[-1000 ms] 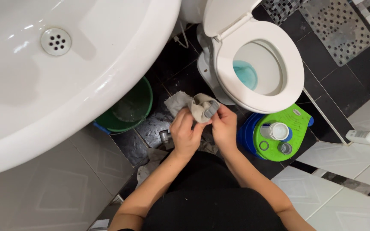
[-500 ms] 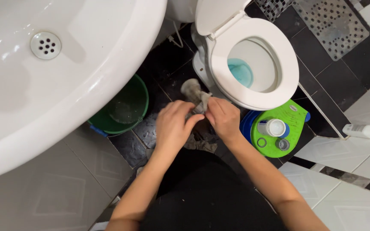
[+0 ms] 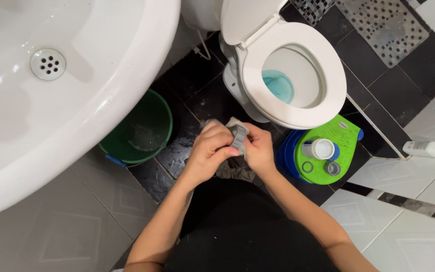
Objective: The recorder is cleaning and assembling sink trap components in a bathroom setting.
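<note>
I look down at both hands held together over a dark tiled bathroom floor. My left hand (image 3: 211, 149) and my right hand (image 3: 258, 147) both grip a small grey ribbed part (image 3: 238, 138) wrapped in a light grey cloth (image 3: 233, 123). The cloth bunches between my fingers, and more crumpled cloth (image 3: 235, 171) shows below my hands. The hands hover just in front of the white toilet (image 3: 294, 80), whose seat is down, lid up, with blue water in the bowl.
A white washbasin (image 3: 51, 90) with a round drain fills the left. Under it stands a green bucket (image 3: 139, 128). Right of my hands lies a green and blue container (image 3: 328, 151) bearing a white bottle. A white bottle (image 3: 426, 148) lies on the floor at far right.
The cloth, spread open and raised a second ago, is now bunched tighter around the grey part. Both hands have closed in together; the view has shifted slightly.
</note>
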